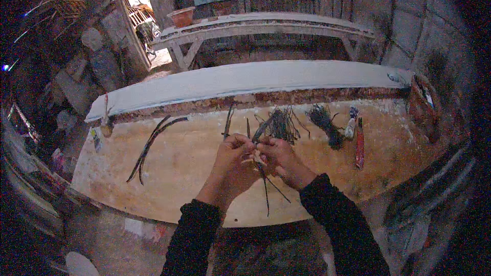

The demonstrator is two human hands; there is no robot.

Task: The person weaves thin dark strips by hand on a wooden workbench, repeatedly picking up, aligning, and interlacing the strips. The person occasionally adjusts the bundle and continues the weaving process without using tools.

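My left hand [232, 166] and my right hand [285, 161] meet over the middle of the wooden table. Both are closed, fingertips pinched together on thin dark strips [266, 194]. The strips poke up above my fingers and hang down below them; a few pale bits show between the hands. Just beyond my left hand lies another dark strip [228, 121]. Past my right hand is a loose bundle of dark strands [284, 124], with a tighter bundle [327, 125] farther right. Two longer dark strips [148, 148] rest on the left.
A small white tube [351, 125] and a slim red tool [360, 148] lie on the wooden tabletop [169, 189] at right. A brush-like item [106, 120] is at the left edge, a brown basket [420, 110] at the right. Behind runs a long white surface [255, 77], then a bench [266, 26].
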